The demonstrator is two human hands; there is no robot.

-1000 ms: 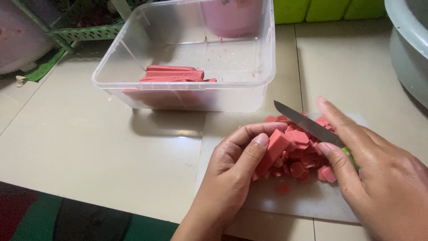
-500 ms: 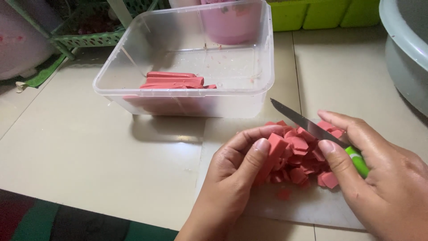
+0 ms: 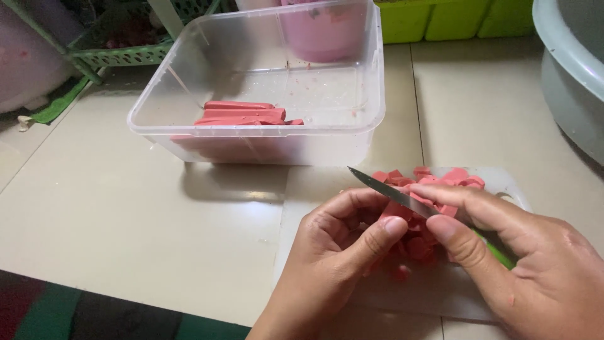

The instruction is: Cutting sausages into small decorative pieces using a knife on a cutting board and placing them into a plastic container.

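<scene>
Both hands crowd the pink sausage pieces (image 3: 434,189) on the white cutting board (image 3: 314,189), so keep your left hand (image 3: 333,252) curled over them, fingertips tucked, while your right hand (image 3: 528,264), closed around the knife (image 3: 390,191), cuts straight down.

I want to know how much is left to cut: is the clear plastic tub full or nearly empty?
Nearly empty. The clear plastic tub has no lid, and only a few pink strips lie flat on its bottom.
</scene>
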